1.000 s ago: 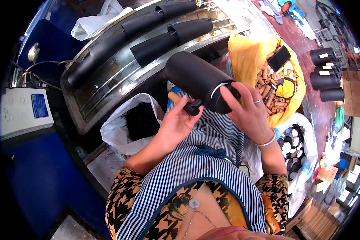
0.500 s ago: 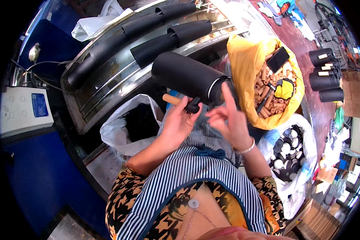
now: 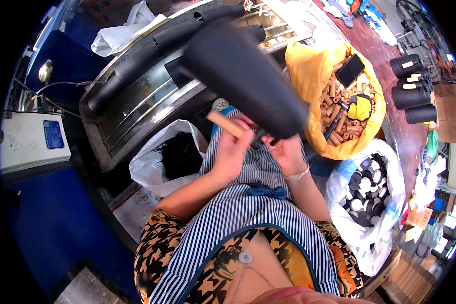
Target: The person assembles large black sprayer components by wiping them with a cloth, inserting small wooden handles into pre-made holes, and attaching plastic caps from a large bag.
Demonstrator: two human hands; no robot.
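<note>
My left hand (image 3: 231, 154) is closed around a tan wooden-looking tube (image 3: 223, 123), its free end pointing up and left. A small black piece (image 3: 259, 139) shows at the fingertips, between the two hands. Beside it, my right hand (image 3: 291, 153) has its thumb and fingers drawn together at a dark edge; what they grip is partly hidden. Right above both hands a large black cylinder (image 3: 243, 76) hangs tilted and slightly blurred, its lower right end over my right hand. Which fingers bear it cannot be made out.
A metal rack (image 3: 104, 147) with several black cylinders stands ahead. On the right are a yellow bag (image 3: 301, 66) of tan tubes with a phone on top, and a white bag (image 3: 334, 190) of black and white discs. Another white bag (image 3: 144, 169) holds dark strands.
The large black cylinder has risen and swung, its near end now over my hands. My right hand has dropped from pointing and closed in beside my left hand.
</note>
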